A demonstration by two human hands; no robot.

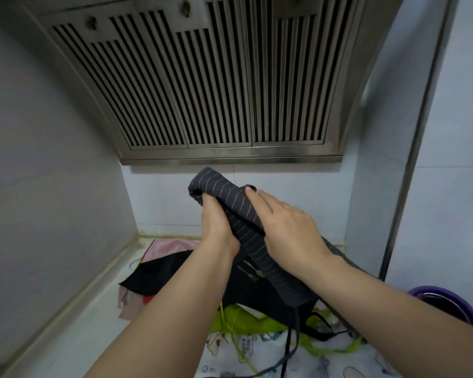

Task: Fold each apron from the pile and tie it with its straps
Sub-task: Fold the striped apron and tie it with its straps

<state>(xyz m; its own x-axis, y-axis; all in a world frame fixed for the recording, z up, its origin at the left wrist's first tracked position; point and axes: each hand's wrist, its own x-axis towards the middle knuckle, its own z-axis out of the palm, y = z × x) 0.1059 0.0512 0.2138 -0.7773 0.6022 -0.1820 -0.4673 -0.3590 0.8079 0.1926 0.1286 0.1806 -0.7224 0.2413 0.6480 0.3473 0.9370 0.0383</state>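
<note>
A dark grey pinstriped apron, folded into a long narrow bundle, is held up in the air above the counter. My left hand grips the bundle from the left, fingers curled round its underside. My right hand lies over its top with fingers wrapped across the cloth. The bundle's lower end slants down to the right, and its thin dark straps dangle onto the pile. Below lies the pile of aprons: a black one, a pink one, a lime green one and a white printed one.
A steel range hood hangs close overhead, just above the held bundle. Pale tiled walls close in at the left and back. A purple bowl sits at the right edge of the white counter.
</note>
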